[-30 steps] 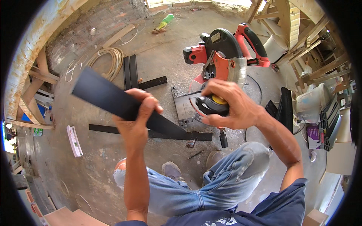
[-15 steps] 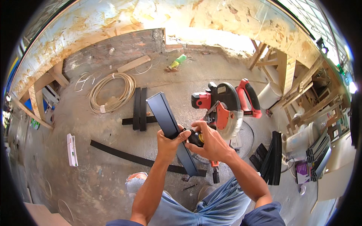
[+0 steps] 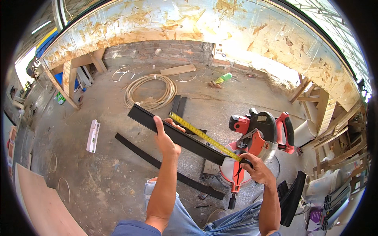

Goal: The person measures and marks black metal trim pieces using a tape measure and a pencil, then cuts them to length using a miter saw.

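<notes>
My left hand (image 3: 167, 135) is wrapped round a dark metal profile (image 3: 185, 141), which is held up at a slant above the floor. A yellow tape measure (image 3: 204, 137) runs out alongside the profile's far edge. Its free end lies by my left fingers. At the other end my right hand (image 3: 255, 168) grips the dark case, mostly covered by the fingers. Just beyond my right hand stands a red and black mitre saw (image 3: 258, 135) on the floor. A long black strip (image 3: 169, 167) lies on the floor beneath my left forearm.
Behind the profile are a coil of beige hose (image 3: 151, 91), short dark profile pieces (image 3: 179, 104) and a green bottle (image 3: 223, 77). A white and pink box (image 3: 93, 136) lies at left. More black profiles (image 3: 293, 198) and a white bucket (image 3: 305, 133) are at right.
The tape has been drawn out of its case along the profile. My right hand has moved right and down with the case; the profile has turned flatter. The view has shifted left.
</notes>
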The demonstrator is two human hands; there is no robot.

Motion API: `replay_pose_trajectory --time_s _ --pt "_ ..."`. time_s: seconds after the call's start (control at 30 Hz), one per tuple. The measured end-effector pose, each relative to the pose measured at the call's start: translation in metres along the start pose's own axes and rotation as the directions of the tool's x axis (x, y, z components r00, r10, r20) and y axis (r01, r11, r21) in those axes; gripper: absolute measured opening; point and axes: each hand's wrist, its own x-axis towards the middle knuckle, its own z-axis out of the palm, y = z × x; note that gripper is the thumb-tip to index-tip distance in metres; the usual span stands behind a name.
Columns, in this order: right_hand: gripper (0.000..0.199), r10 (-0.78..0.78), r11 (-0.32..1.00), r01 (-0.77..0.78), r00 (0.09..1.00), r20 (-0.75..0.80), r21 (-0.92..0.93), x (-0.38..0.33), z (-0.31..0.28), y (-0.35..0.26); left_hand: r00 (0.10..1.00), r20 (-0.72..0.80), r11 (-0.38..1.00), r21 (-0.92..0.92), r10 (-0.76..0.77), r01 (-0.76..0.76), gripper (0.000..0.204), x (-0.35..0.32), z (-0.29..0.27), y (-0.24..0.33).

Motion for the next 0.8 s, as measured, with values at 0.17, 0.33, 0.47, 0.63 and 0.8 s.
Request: replay_pose_trajectory --time_s 0.17,0.33,0.47,0.63,0.8 --pt "0.029 -0.162 0.987 0.159 0.981 -0.111 -0.030 0.007 0.006 -0.031 0.977 0.059 0.946 -0.244 -0.204 0.212 0.078 -0.022 0.017 -0.007" --pt "0.030 -0.173 0.984 0.169 0.980 -0.100 -0.047 0.011 0.017 -0.042 0.915 0.338 0.912 -0.261 -0.221 0.316 0.086 -0.027 0.007 -0.022" --pt "0.031 -0.201 0.974 0.195 0.979 -0.043 -0.112 0.014 0.024 -0.038 0.909 0.370 0.936 -0.212 -0.191 0.282 0.087 -0.028 0.000 -0.032" --pt "0.030 -0.191 0.975 0.185 0.981 -0.041 -0.119 0.015 0.029 -0.037 0.922 0.333 0.928 -0.239 -0.197 0.285 0.085 -0.030 0.000 -0.026" --pt "0.033 -0.192 0.971 0.182 0.980 -0.050 -0.157 0.011 0.025 -0.042 0.938 0.300 0.944 -0.221 -0.172 0.244 0.082 -0.027 0.005 -0.028"
